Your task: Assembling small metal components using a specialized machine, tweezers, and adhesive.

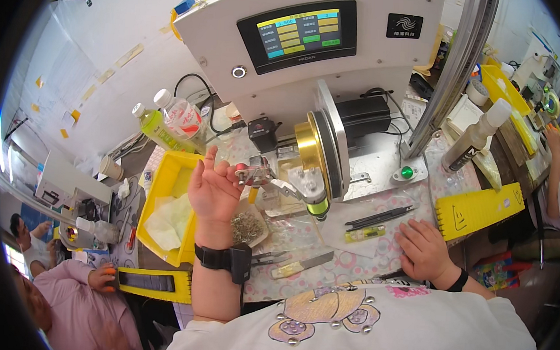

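- The left hand (216, 187) is up with its palm showing. Its fingers are apart and a bit bent.
- Its right edge is by a small red part (241, 170). I cannot tell if the fingers touch it.
- The red part is at the left end of a metal arm (285, 187), in front of the gold wheel (307, 148).
- The right hand (424, 249) lies palm down on the surface (352, 259), with nothing in its grip and its fingers a little apart.
- Just left of the right hand is a small yellow-green tube (365, 233). Black tweezers (380, 218) lie right above the tube.
- A green roller (318, 207) hangs under the gold wheel.
- A black motor (362, 116) sits to the right of the wheel.
- Up high is a lit screen (299, 36) on the big white machine (374, 49).
- A yellow tray (152, 239) is left of the left hand, with white stuff inside.
- A bowl of small bits (249, 227) is just right of the left wrist. A flat blade (313, 262) lies nearer the person.
- 2 drink bottles (162, 129) stand behind the tray.
- At the lower left sits another person in a pink top (74, 297).
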{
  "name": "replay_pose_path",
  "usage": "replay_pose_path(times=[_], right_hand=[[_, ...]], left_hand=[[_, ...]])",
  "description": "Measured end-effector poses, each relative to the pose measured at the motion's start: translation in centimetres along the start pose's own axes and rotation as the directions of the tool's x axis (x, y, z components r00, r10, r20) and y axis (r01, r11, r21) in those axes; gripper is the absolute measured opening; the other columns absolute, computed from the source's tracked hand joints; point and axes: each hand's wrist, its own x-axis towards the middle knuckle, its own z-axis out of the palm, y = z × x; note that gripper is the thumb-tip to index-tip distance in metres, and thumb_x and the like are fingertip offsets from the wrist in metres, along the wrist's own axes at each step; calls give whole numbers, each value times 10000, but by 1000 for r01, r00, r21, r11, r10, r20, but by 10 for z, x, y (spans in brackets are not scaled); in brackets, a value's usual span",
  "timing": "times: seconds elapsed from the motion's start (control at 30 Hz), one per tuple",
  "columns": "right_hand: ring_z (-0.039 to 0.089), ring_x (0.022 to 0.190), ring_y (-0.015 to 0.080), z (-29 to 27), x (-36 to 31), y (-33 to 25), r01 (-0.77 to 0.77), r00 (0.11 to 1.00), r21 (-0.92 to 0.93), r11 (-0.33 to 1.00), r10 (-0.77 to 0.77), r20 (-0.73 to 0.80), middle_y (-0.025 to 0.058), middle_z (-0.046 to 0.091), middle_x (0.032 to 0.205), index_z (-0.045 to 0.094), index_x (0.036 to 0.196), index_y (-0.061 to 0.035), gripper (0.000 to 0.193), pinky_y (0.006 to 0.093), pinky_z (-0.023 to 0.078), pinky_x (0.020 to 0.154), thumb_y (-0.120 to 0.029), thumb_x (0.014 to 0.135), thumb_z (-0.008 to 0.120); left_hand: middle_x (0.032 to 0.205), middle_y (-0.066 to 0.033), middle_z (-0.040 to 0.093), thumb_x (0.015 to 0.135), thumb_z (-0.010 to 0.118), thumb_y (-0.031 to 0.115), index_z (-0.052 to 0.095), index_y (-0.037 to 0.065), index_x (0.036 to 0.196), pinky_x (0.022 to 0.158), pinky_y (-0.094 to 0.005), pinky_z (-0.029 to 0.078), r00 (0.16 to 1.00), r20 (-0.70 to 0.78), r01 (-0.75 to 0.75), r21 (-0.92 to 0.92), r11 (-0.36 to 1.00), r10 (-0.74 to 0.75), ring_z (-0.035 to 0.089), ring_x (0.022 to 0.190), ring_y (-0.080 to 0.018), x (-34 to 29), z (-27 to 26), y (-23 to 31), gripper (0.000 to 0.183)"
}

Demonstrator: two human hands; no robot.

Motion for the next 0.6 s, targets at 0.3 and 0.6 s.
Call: replay_pose_path(times=[0.3,0.6], right_hand=[[525,1068,342,4,-6,2,-18,998,19,1000,17,60,146,584,1119,610,1034,-39,424,474,406,939,-169,631,605],[530,1049,347,2,0,-1,-21,998,14,1000,20,59,146,589,1089,608,1019,-36,404,474,415,917,-139,629,615]], left_hand=[[1061,-123,626,924,469,167,489,1,1243,691,-239,478,975,-182,84,837,541,130,604,893,-142,-9,29,6,360],[854,-15,658,884,569,100,628,-22,1041,654,-212,447,975,-162,121,961,250,150,572,735,-66,-15,45,3,207]])
